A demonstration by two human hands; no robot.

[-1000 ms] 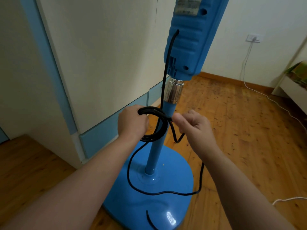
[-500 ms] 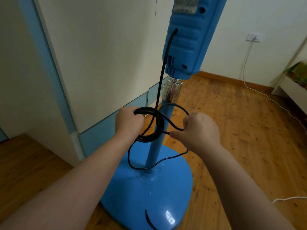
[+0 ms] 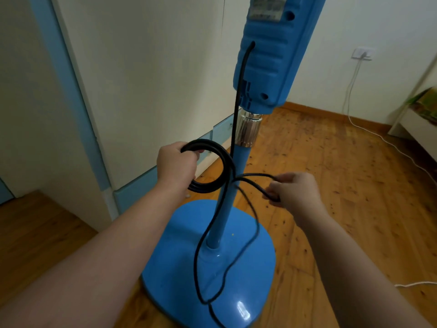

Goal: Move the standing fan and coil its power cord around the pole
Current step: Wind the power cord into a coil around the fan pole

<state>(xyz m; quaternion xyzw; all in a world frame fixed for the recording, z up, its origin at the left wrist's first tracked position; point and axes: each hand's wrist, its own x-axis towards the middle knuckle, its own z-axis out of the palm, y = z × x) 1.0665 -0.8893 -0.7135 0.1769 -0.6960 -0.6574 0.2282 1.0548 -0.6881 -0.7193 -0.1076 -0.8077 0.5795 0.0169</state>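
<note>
Black power cord (image 3: 208, 187): your left hand (image 3: 176, 165) grips its bundled loops just left of the blue pole (image 3: 240, 162); your right hand (image 3: 295, 190) pinches one strand just right of it. Slack hangs beside the pole, over the fan base (image 3: 260, 268).

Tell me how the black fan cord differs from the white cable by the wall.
The black fan cord is looped and held by the left hand and right hand; the white cable hangs untouched. The black fan cord leaves the fan housing; the white cable runs from the wall socket onto the floor. Both are thin and flexible.
</note>
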